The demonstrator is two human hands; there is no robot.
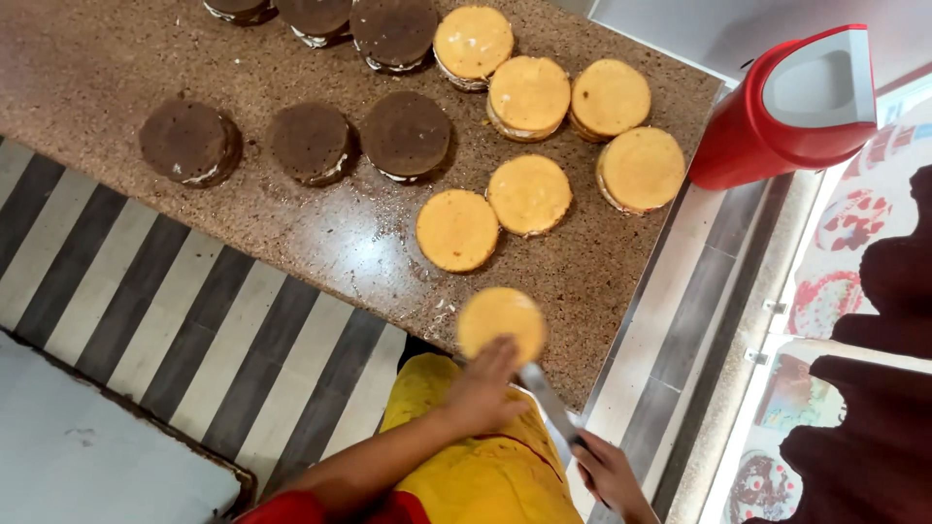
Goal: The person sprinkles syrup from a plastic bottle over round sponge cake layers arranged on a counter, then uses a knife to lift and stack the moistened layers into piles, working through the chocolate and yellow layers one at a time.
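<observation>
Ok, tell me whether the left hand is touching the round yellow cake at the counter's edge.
Touching. The head view shows the left hand with its fingers laid on the near rim of the yellow cake, no gap between them.

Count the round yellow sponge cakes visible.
8: round yellow sponge cakes, seven on the speckled brown counter, clustered right of the dark ones, and one at the near edge under the left hand.
</observation>
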